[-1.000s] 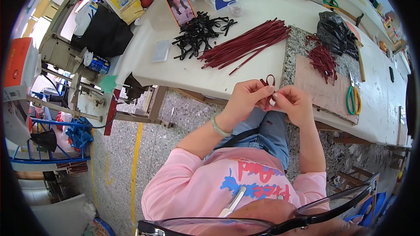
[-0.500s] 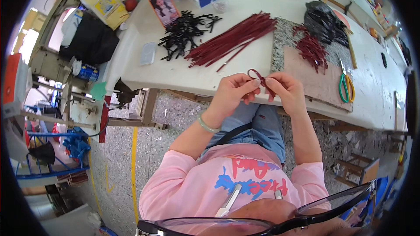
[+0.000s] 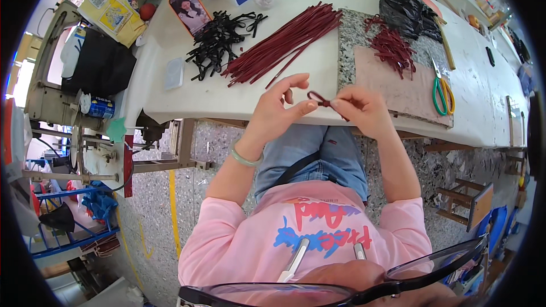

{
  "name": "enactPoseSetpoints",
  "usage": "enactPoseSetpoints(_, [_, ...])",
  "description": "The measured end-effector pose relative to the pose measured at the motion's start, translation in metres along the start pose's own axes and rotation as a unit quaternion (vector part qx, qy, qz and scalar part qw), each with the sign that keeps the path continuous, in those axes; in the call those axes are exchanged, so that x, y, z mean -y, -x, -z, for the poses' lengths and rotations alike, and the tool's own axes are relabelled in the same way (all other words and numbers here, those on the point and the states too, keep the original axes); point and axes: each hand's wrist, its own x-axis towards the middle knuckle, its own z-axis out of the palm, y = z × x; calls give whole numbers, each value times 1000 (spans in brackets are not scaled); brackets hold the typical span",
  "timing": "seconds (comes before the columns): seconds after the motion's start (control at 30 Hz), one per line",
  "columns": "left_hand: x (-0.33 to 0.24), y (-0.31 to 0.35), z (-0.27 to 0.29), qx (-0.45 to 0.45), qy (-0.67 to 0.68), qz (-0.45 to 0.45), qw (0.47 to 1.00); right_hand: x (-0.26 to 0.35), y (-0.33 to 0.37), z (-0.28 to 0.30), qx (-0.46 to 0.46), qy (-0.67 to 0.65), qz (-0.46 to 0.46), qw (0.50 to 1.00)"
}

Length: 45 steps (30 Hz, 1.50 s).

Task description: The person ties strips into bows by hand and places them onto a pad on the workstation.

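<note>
Between finger and thumb, my right hand (image 3: 360,110) pinches a small dark red bow (image 3: 319,99) by its knot, with one loop sticking out to the left. My left hand (image 3: 278,108) is apart from the bow, its thumb and fingers spread and holding nothing; the thumb tip is close to the loop. Beyond my hands, a bundle of long dark red strips (image 3: 284,42) lies slantwise on the white table (image 3: 227,101). Left of it is a heap of black bows (image 3: 219,42). A pile of short dark red pieces (image 3: 392,51), seemingly finished bows, rests on a stone slab (image 3: 348,51).
Scissors with green and yellow handles (image 3: 442,94) lie at the slab's right. Behind the red pile sits a black plastic bag (image 3: 406,14). A phone (image 3: 189,12) leans at the back left, near a clear small box (image 3: 174,74). A sewing machine (image 3: 48,62) stands farther left.
My left hand has let go of the bow and moved left, its fingers opening. My right hand keeps hold of the bow. The whole view has shifted slightly.
</note>
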Motion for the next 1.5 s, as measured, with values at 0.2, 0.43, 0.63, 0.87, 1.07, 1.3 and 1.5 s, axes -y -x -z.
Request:
enactPoseSetpoints(0.2, [-10,5,4,211,184,153,948,17,7,-6,79,97,53,991])
enactPoseSetpoints(0.43, [1,22,0,222,241,188,926,9,14,-15,72,-56,-13,996])
enactPoseSetpoints(0.63, [7,27,-11,146,341,214,904,11,19,-27,-5,-155,13,988])
enactPoseSetpoints(0.87, [1,18,0,110,393,275,870,-14,9,-28,5,-236,-58,970])
enactPoseSetpoints(1.07, [0,13,6,103,294,213,926,5,2,-19,45,-5,-17,999])
enactPoseSetpoints(1.3, [22,19,7,173,356,316,862,2,5,-20,20,14,40,999])
enactPoseSetpoints(1.5, [8,23,-6,52,239,182,952,7,1,-20,43,44,-56,997])
